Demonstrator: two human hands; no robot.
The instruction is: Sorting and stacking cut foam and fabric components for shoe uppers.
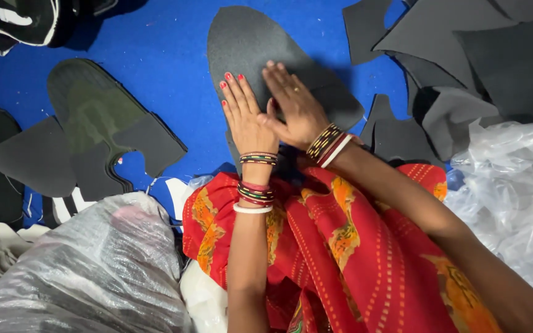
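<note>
Both your hands lay flat and open, holding nothing: your left hand and right hand pressed side by side, thumbs touching, on the dark grey sole-shaped foam sheet, which rested on the blue floor just beyond your red patterned lap. It looked like the smoothing-down step, and by my reckoning the following move called for even pressure, with the sheet kept from sliding toward the grey foam offcuts.

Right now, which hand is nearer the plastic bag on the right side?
Right. The right hand lies flat on the grey sole-shaped foam sheet, on the clear plastic bag's side; the left hand lies beside it, farther away.
</note>
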